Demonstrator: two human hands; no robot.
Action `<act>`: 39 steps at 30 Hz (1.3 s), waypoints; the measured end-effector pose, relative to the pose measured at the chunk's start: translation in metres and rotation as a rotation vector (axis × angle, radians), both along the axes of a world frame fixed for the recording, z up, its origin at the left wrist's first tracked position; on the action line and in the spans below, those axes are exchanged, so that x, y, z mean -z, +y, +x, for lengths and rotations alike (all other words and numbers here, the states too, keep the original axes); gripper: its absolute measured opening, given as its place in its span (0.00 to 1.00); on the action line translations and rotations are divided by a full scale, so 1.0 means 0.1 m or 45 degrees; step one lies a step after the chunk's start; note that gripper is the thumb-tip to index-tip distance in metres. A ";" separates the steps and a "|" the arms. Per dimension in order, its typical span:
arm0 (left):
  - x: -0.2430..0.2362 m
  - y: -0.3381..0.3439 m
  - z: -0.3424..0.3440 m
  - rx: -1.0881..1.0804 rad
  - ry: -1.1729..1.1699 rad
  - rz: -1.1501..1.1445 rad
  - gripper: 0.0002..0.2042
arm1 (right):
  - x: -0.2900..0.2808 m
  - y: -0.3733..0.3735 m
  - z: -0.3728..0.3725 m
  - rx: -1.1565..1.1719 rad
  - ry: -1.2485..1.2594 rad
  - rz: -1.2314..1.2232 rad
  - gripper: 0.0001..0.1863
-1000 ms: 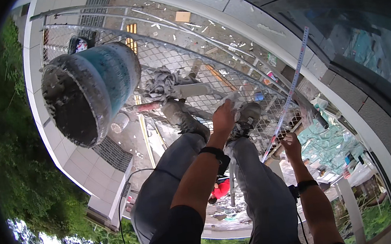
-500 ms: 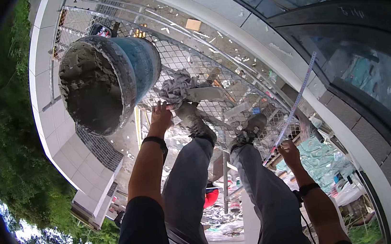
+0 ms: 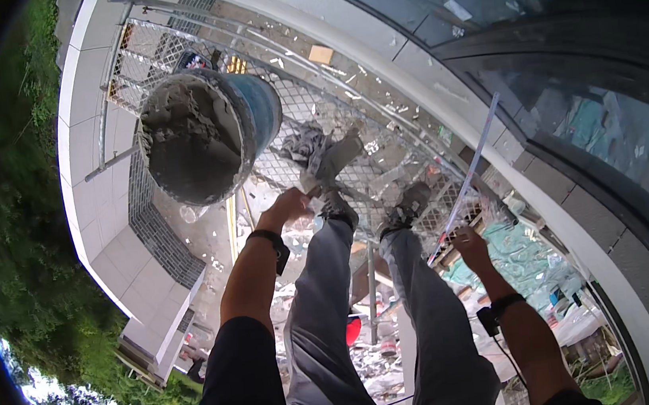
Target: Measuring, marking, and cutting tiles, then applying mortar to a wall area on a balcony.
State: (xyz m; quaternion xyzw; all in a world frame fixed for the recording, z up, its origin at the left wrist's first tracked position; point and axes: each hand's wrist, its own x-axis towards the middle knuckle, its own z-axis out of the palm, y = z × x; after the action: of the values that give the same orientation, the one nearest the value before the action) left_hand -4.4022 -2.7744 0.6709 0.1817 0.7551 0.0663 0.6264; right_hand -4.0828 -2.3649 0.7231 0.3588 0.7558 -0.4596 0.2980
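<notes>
My left hand grips the handle of a trowel whose blade is caked with grey mortar, just right of a blue bucket lined with mortar. My right hand holds the lower end of a long thin metal straightedge that slants up toward the glass wall. Both of my shoes stand on a wire-mesh scaffold deck, with my grey trousers below them in the picture. Each wrist carries a black band.
Scaffold tubes rail the deck's far side. A curved white ledge and dark glass wall run along the right. Far below lie rubble-strewn ground, a tiled roof edge and green trees.
My left hand has swung left from beside my right shoe to the trowel near the bucket and now grips it. My right hand keeps the straightedge.
</notes>
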 end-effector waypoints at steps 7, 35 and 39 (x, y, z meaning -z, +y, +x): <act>-1.51 0.36 0.26 -0.849 -0.357 0.161 0.14 | -1.30 -0.42 -0.88 0.095 0.082 -0.225 0.22; -2.02 0.09 0.40 -2.344 -0.924 0.764 0.19 | -1.94 -2.21 -2.04 0.451 -0.080 -1.191 0.15; -1.62 0.45 0.30 -2.483 -0.657 0.824 0.21 | -1.27 -1.92 -1.83 0.455 0.202 -0.741 0.14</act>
State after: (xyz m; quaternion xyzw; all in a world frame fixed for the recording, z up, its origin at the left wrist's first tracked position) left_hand -4.3722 -2.7292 0.8329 -0.3646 0.3646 0.7750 0.3654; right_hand -4.2662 -2.5571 0.8505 0.3485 0.5391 -0.7272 0.2431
